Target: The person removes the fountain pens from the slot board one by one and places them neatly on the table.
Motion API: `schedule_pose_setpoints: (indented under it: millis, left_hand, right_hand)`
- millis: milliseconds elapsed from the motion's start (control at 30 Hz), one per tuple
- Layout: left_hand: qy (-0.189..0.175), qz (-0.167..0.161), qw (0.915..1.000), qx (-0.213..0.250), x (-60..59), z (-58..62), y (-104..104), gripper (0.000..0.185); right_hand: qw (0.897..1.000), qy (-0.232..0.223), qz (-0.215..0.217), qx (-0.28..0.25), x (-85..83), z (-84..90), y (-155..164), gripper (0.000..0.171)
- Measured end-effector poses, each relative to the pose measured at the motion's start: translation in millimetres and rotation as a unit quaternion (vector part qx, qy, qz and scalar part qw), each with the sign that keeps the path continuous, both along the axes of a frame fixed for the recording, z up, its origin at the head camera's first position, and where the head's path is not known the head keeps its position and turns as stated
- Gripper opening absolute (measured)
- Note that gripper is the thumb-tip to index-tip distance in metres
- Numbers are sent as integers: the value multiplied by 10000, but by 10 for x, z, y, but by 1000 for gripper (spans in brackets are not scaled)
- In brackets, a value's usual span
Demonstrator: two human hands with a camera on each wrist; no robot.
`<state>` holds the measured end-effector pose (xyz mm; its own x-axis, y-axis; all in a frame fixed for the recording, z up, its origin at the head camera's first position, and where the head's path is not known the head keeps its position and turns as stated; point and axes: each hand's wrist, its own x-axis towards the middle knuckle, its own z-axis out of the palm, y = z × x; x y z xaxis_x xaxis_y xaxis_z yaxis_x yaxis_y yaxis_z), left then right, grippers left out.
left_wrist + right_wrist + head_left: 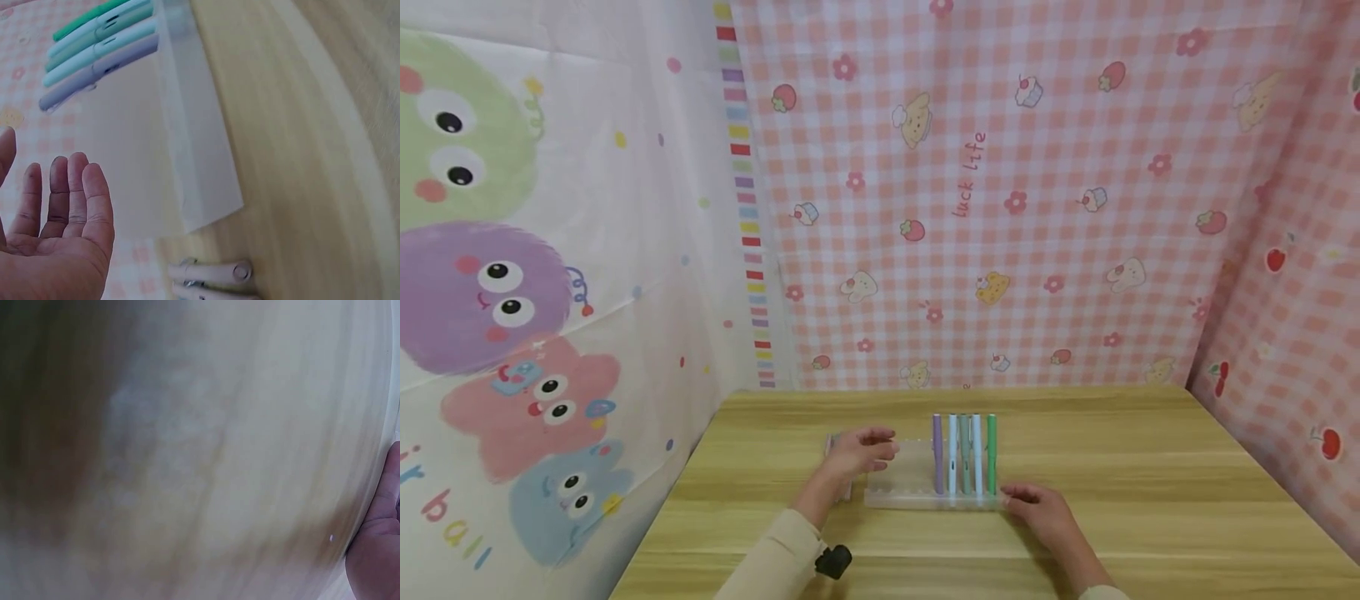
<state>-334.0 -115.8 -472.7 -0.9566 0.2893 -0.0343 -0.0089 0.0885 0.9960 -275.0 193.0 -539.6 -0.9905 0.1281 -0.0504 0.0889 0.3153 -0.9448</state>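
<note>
Your left hand (859, 450) hovers unclenched; your right hand (1043, 510) steadies the light, tippy pen rack (917, 498). Pinch the 2 slick pink pens (209, 272) mid-barrel.

wooden table (1150, 467), clear pen rack (902, 498), pink pens (209, 273)

A rack (902, 498) stands on the table (1150, 500), near its middle. Five pens (964, 454) stand upright in the rack's right half, side by side. The left hand (859, 450) hovers over the rack's left end. More pens (209, 273) lie on the table just left of the rack. The right hand (1045, 510) rests on the table, touching the rack's right front corner.
</note>
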Motion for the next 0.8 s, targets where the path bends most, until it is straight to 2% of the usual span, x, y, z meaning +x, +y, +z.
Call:
schedule_pose_setpoints:
  millis: [200, 433, 567, 800]
  left_hand:
    - [-34, 95, 9999, -88, 47, -87, 152, 29]
    - [349, 250, 9991, -17, 125, -231, 331, 29]
    - [546, 446, 9975, 84, 151, -305, 430, 32]
    - [579, 900, 9928, 533, 172, -407, 586, 32]
  right_hand:
    - [9999, 44, 19, -120, 3, 13, -11, 22]
    - [10000, 3, 45, -73, 15, 11, -16, 22]
    - [10000, -22, 50, -20, 3, 23, -16, 23]
    - [10000, -14, 61, -27, 8, 14, -3, 23]
